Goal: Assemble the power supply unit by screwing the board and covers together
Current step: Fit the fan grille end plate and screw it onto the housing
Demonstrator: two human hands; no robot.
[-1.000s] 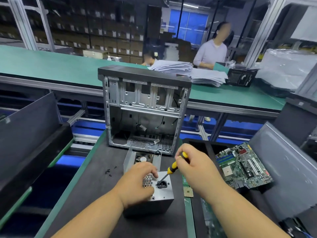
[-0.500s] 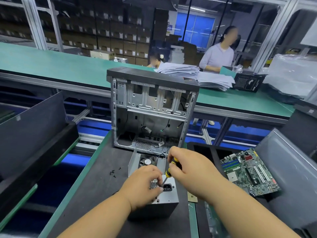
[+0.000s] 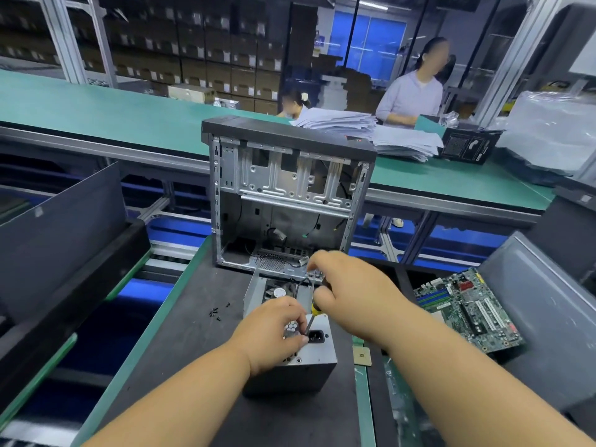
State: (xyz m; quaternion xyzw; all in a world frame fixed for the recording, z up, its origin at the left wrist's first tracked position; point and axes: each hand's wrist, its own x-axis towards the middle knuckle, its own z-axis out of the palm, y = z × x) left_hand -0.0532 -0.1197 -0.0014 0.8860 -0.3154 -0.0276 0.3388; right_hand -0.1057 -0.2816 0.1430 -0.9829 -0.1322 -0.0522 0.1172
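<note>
Both hands at the power supply unit, screwdriver applied.

Left hand lies knuckles-up on the unit's top face, fingers curled, pinching at the screwdriver tip. Right hand, just beyond and right of it, grips the handle, shaft tilted down towards the left fingertips. Loose screws lie left of the left hand.

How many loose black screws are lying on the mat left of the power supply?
About 4 loose screws show, clustered on the dark mat left of the power supply: one farther back, three nearer. They are tiny and blurred, so the count is rough; the left hand may hide others.
</note>
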